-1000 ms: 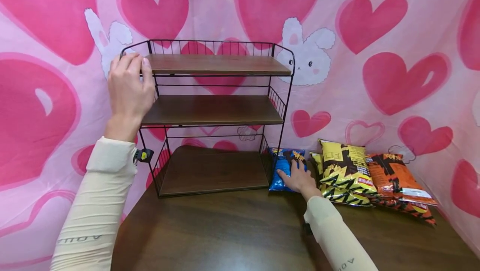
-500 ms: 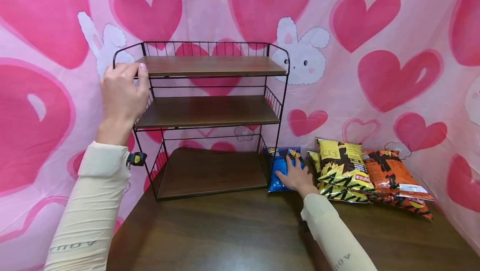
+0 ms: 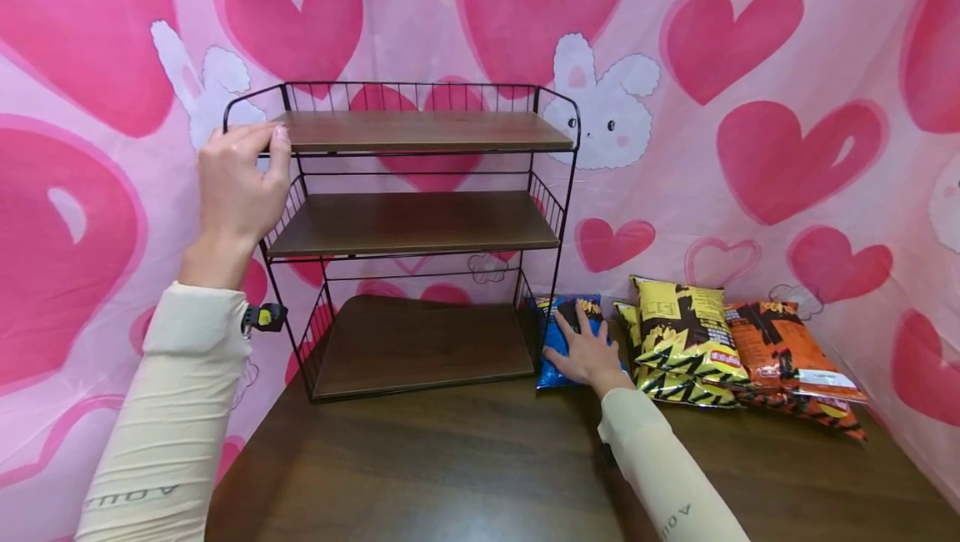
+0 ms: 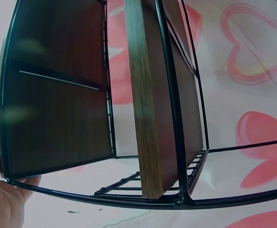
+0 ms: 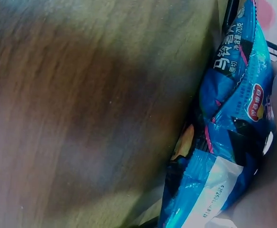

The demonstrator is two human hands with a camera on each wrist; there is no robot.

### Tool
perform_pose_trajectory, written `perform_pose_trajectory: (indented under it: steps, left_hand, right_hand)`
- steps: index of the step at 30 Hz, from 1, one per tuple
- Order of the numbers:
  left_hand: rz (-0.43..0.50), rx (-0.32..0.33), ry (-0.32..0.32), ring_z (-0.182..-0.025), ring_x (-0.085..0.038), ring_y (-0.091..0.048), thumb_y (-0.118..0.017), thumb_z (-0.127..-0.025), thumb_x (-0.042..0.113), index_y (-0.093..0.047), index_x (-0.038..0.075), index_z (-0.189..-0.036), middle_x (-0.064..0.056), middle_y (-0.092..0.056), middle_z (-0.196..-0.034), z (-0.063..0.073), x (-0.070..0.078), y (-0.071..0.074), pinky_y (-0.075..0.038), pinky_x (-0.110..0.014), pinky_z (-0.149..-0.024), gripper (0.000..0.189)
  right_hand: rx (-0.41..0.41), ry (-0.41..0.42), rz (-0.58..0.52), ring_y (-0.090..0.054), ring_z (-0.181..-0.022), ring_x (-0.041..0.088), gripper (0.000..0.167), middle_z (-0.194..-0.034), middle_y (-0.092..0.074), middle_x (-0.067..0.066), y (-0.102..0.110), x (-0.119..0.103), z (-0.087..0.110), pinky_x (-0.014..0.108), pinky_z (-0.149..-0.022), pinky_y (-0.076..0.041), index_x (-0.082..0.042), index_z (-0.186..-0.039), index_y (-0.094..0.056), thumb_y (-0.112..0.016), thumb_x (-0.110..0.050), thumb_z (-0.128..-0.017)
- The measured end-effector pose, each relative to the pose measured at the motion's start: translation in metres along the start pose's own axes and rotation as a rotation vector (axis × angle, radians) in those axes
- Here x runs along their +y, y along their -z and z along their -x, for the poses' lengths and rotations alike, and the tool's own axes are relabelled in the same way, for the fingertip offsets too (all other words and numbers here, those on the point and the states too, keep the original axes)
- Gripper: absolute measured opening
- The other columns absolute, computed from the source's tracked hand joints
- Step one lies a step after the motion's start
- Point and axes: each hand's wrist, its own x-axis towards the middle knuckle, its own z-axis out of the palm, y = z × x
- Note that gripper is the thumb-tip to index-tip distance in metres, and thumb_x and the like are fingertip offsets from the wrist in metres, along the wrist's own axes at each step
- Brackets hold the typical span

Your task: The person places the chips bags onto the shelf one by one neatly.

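Observation:
A three-tier rack (image 3: pixel 420 221) of black wire and brown boards stands on the wooden table (image 3: pixel 420 467). At its upper left corner my left hand (image 3: pixel 238 188) grips the frame near the top board. The left wrist view shows the fingers (image 4: pixel 5 202) bent round the black wire edge. My right hand (image 3: pixel 588 353) rests on a blue bag of potato chips (image 3: pixel 553 373), its fingers spread over the front. The bag lies close beside the rack's right side, partly behind the wire. In the right wrist view the bag's shiny side and white printed strip show.
Right of the blue bag lie yellow chip bags (image 3: pixel 686 329) stacked on each other, and beyond them orange chip bags (image 3: pixel 787 350). A pink heart-printed cloth (image 3: pixel 465 17) hangs behind the rack and along the right side.
The view has shifted slightly. My left hand has settled lower at the rack's corner, and the rack's left end sits slightly further left. My right hand and the blue bag have come slightly nearer.

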Motion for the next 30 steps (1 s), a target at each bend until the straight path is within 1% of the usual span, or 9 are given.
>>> perform_pose_trajectory:
  steps: [6,9,13,17,22,28,30]
  left_hand:
    - [-0.05,0.005,-0.002,-0.109,-0.044,-0.068,-0.047,-0.104,0.025,-0.074,-0.01,-0.111,-0.026,-0.073,-0.112,0.002,0.001,0.0,-0.044,-0.056,-0.101,0.044]
    - [-0.077,0.002,0.004,-0.11,-0.044,-0.067,-0.046,-0.105,0.026,-0.074,-0.01,-0.111,-0.027,-0.072,-0.112,0.002,0.002,0.0,-0.044,-0.056,-0.1,0.045]
    - [-0.095,0.002,0.014,-0.11,-0.044,-0.067,-0.046,-0.106,0.028,-0.074,-0.009,-0.111,-0.027,-0.072,-0.112,0.003,0.002,-0.001,-0.044,-0.056,-0.1,0.046]
    - [-0.1,0.012,0.016,-0.11,-0.044,-0.067,-0.046,-0.106,0.028,-0.074,-0.009,-0.11,-0.027,-0.072,-0.112,0.004,0.001,-0.001,-0.044,-0.057,-0.097,0.047]
    - [-0.096,0.019,0.018,-0.108,-0.046,-0.066,-0.047,-0.106,0.028,-0.074,-0.009,-0.109,-0.028,-0.072,-0.111,0.005,-0.001,-0.004,-0.044,-0.058,-0.095,0.046]
    - [-0.095,0.034,0.018,-0.107,-0.047,-0.065,-0.047,-0.106,0.028,-0.074,-0.009,-0.107,-0.028,-0.072,-0.11,0.006,-0.001,-0.007,-0.044,-0.059,-0.095,0.046]
    - [-0.096,0.035,0.02,-0.107,-0.047,-0.065,-0.047,-0.106,0.028,-0.074,-0.009,-0.107,-0.028,-0.072,-0.11,0.006,-0.001,-0.007,-0.044,-0.059,-0.095,0.046]
  right_hand:
    - [-0.043,-0.024,-0.013,-0.014,-0.139,0.074,0.082,-0.171,-0.002,0.019,0.005,-0.002,0.003,0.084,-0.102,-0.026,-0.024,-0.164,-0.023,-0.055,-0.059,-0.097]
    - [-0.059,-0.034,-0.025,-0.016,-0.137,0.075,0.083,-0.171,-0.001,0.019,0.007,-0.004,0.005,0.085,-0.1,-0.028,-0.024,-0.164,-0.021,-0.056,-0.058,-0.097]
    - [-0.067,-0.041,-0.047,-0.022,-0.135,0.075,0.084,-0.171,-0.001,0.019,0.009,-0.008,0.007,0.083,-0.095,-0.036,-0.024,-0.164,-0.021,-0.059,-0.055,-0.096]
    - [-0.054,-0.045,-0.061,-0.028,-0.132,0.075,0.086,-0.17,-0.003,0.02,0.009,-0.01,0.007,0.078,-0.09,-0.045,-0.023,-0.164,-0.022,-0.063,-0.051,-0.094]
    - [-0.018,-0.053,-0.084,-0.036,-0.128,0.074,0.086,-0.171,-0.005,0.019,0.008,-0.009,0.009,0.076,-0.088,-0.047,-0.021,-0.164,-0.024,-0.068,-0.043,-0.093]
    - [0.04,-0.057,-0.103,-0.049,-0.123,0.066,0.083,-0.171,-0.008,0.017,0.013,-0.009,0.01,0.07,-0.079,-0.052,-0.019,-0.163,-0.027,-0.068,-0.034,-0.093]
    - [0.053,-0.065,-0.106,-0.052,-0.121,0.063,0.081,-0.171,-0.009,0.016,0.014,-0.009,0.01,0.069,-0.078,-0.053,-0.02,-0.163,-0.028,-0.068,-0.032,-0.093]
